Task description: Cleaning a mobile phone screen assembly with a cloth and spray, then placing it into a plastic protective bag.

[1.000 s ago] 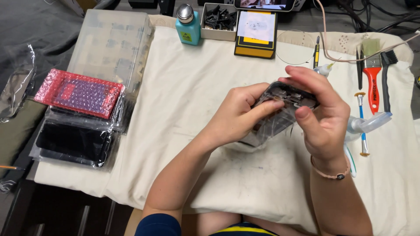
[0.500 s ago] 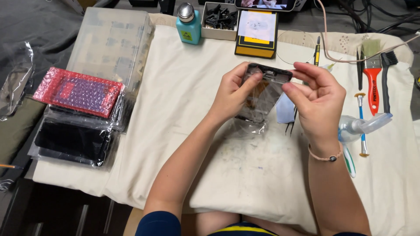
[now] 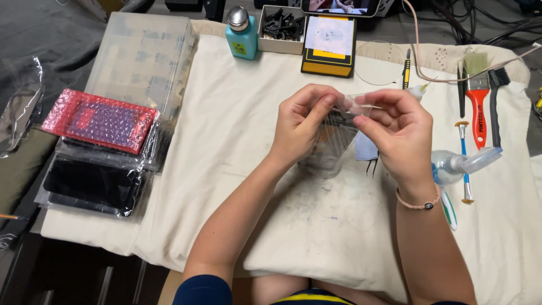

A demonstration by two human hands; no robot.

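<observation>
step: we judge the clear plastic sleeve (image 3: 333, 144) is being opened at its top edge | left hand (image 3: 302, 121) and right hand (image 3: 395, 133) each pinch that edge, mid-worktop above the cream cloth (image 3: 226, 147) | next: calls for a gentle, even pull apart

Cream cloth (image 3: 226, 141) mid-frame; pink bubble wrap (image 3: 99, 120) at left; teal bottle (image 3: 241, 35) up top; red-handled brush (image 3: 479, 101) at right; clear bag (image 3: 333, 141) centre.
</observation>
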